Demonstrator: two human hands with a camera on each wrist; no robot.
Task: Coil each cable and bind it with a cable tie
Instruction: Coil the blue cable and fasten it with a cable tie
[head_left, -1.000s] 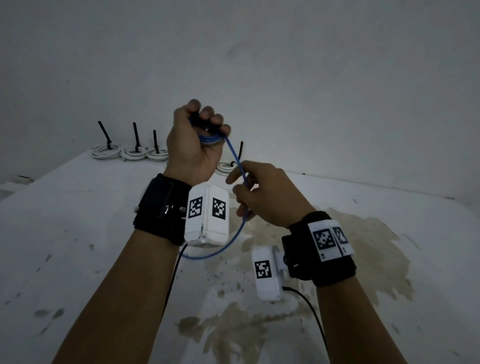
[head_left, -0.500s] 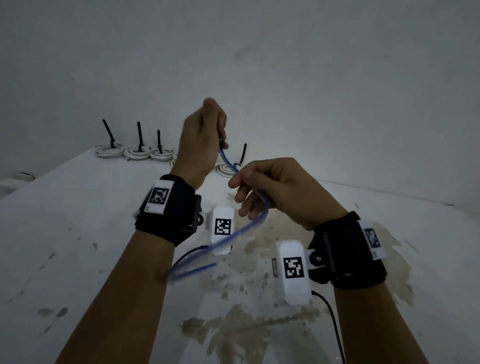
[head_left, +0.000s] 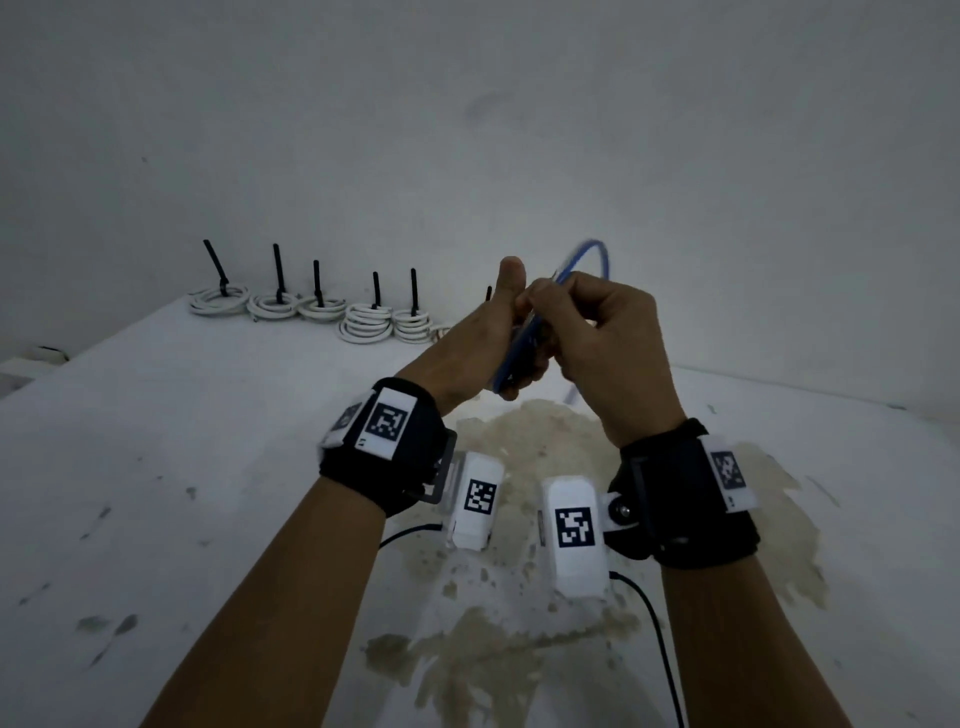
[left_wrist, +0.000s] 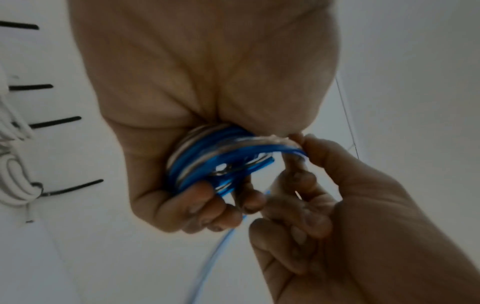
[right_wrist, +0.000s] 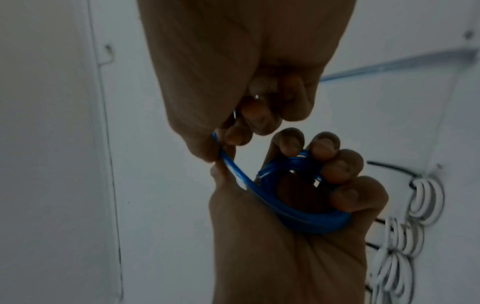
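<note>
A thin blue cable (head_left: 519, 347) is wound into a small coil (left_wrist: 205, 160) held above the white table (head_left: 208, 467). My left hand (head_left: 493, 338) grips that coil (right_wrist: 298, 207), fingers curled through it and thumb upright. My right hand (head_left: 592, 338) pinches the loose strand (right_wrist: 228, 164) between thumb and forefinger right beside the coil. A free loop of the cable (head_left: 592, 254) arcs above the hands. A loose end trails down below them (left_wrist: 207, 257).
Several white cable coils (head_left: 291, 306), each bound with a black cable tie (head_left: 279, 273) standing up, lie in a row along the table's far edge by the wall. A brown stain (head_left: 545, 457) spreads on the table under the hands.
The left hand turned thumb-up and the right hand rose to meet it. The blue strand that hung low below the wrists now loops above the hands.
</note>
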